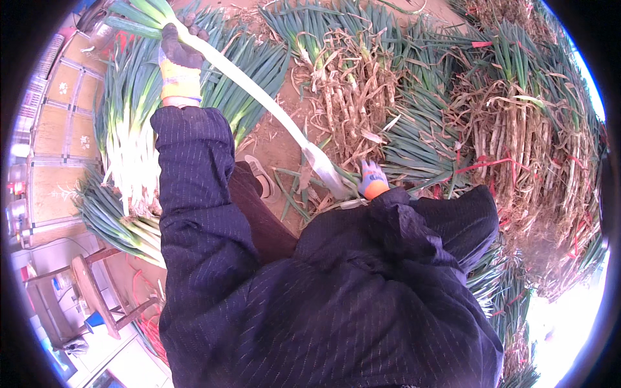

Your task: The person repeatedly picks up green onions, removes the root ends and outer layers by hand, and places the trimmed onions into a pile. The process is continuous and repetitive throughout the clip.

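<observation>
A long green onion (257,94) with a white stalk runs slantwise across the view, leaves at the upper left and root end near my lap. My left hand (182,46), in a dark-palmed work glove with a yellow cuff, is closed round it just below the leaves. Near the root end is my right hand (371,175), in a grey glove with an orange cuff, beside a strip of green leaf; its grip is partly hidden. Cleaned green onions with white stalks (131,145) lie to the left of my left arm.
Uncleaned green onions with dry brown leaves (351,87) lie ahead, and more bundles tied with red strips (529,136) are piled at the right. Leaf scraps (296,194) litter the floor near my shoe (264,179). Boxes (58,189) and a wooden stool (94,293) stand at the left.
</observation>
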Demonstrator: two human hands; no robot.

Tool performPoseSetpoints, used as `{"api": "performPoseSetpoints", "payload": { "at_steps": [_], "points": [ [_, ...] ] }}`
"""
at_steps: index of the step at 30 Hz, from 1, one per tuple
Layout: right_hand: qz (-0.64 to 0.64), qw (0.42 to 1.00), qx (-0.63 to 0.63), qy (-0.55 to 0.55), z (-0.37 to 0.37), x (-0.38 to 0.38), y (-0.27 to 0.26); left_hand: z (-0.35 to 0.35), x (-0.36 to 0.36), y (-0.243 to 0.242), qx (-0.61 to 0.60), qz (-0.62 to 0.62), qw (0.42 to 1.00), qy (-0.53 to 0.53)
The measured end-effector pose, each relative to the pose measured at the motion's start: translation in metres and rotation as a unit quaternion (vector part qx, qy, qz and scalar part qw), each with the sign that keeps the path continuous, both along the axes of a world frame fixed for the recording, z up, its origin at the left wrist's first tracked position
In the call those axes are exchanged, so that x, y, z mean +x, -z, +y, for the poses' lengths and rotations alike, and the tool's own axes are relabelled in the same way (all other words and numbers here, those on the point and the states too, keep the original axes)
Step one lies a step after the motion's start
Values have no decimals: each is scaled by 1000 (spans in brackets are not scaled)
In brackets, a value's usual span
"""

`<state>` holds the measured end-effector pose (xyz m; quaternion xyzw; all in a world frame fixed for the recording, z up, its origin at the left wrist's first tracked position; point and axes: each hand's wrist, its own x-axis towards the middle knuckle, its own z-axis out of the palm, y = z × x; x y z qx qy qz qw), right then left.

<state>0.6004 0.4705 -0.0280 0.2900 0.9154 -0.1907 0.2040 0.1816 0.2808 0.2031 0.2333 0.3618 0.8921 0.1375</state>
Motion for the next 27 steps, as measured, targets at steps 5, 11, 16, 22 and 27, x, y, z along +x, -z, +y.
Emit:
{"api": "performPoseSetpoints", "payload": {
  "at_steps": [5,11,16,22,27],
  "points": [
    [409,761,-503,28,-37,-61,3,18,4,6,-21,-74,996,-37],
    [338,832,-409,159,-90,-46,55,29,6,31,-53,-93,985,-136],
    [38,994,-101,-6,-69,53,72,22,-12,40,-73,-159,974,-143],
    [-37,991,50,-118,-43,30,81,-22,-63,18,-84,-158,970,-167],
    [365,920,-143,-2,-13,-50,10,-19,-37,33,-63,-79,981,-165]
  ]
}}
